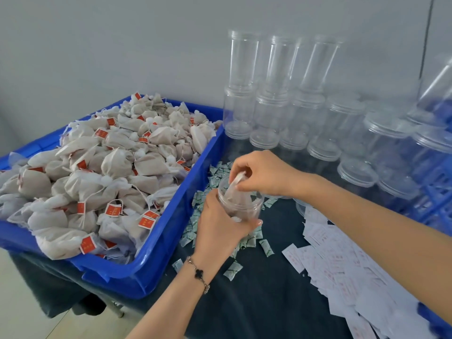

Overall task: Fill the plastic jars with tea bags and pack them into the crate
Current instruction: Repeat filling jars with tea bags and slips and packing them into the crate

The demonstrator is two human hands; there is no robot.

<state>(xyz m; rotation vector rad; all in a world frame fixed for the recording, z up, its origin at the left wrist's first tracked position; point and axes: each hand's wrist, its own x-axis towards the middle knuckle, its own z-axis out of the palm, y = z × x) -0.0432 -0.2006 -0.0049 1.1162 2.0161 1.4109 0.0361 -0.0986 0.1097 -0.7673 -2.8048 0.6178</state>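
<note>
Fingers [241, 178] of the right hand [266, 173] pinching the gathered top of a pale mesh tea bag [232, 189], pressing it down through the mouth of a clear round plastic jar [241, 201]. Fingers and thumb of the left hand [220, 226] curling round that jar, holding it tilted just above the dark cloth-covered table [256, 302].

Lying to the left: a big blue plastic tub [171, 231] heaped with more pale tea bags with red paper tags [97, 172], touching the table's left side. Standing behind, against the grey wall: stacked empty clear lidded jars [305, 118]. Showing at the right edge: part of a blue slatted plastic crate [437, 192], probably the packing place. Spreading over the near right of the table: white printed paper slips [342, 272]. Scattering round the held jar: small green-and-white sachets [232, 270].

Judging the step: filling, mid-way, jar looking only partly full. Calling next for letting go of the bag inside, reaching left to the tub for another, keeping the jar steady; lidding and crating not yet begun.
</note>
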